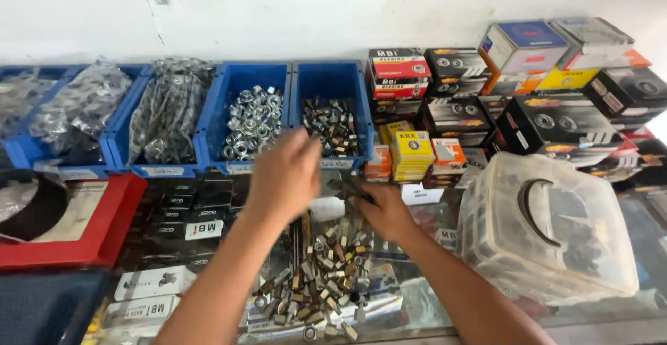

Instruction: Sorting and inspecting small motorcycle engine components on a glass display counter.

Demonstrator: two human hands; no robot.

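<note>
Steel nuts and spacers [316, 275] lie heaped loose on glass counter [424, 303], under both hands | left hand [285, 175] raised toward blue bin [333, 119] of like parts, motion-blurred, fingers' state cannot tell | right hand [385, 213] at heap's far edge, fingers curled, contents hidden | translucent tub [549, 227] contents unclear.

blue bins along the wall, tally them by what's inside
Bagged metal parts: 3
Loose silver nuts: 1
Loose brass and steel fittings: 1
Total: 5 blue bins
</note>
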